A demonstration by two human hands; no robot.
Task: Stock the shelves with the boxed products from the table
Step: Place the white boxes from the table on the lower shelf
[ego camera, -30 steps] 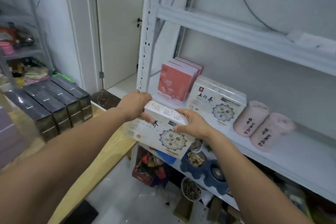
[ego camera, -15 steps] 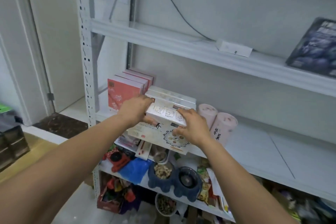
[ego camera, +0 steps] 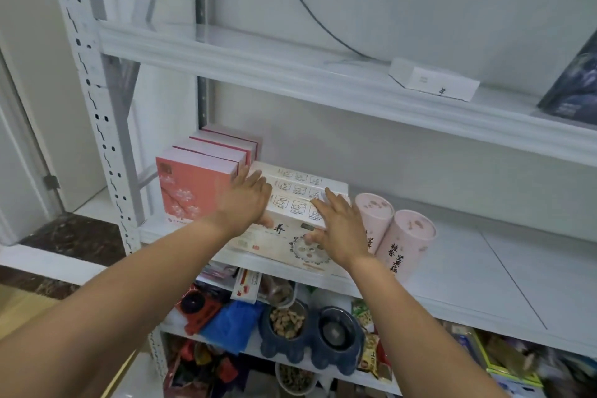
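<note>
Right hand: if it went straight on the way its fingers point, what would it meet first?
The right hand lies on the front white box, pointing inward. Passing over the white boxes behind, it would probably first meet the back wall; depth is unclear.

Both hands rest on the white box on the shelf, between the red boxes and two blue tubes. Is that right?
Not quite: the tubes are pink, not blue. The head view shows the left hand and right hand on the white box on the shelf, between the red boxes and two pink tubes.
</note>
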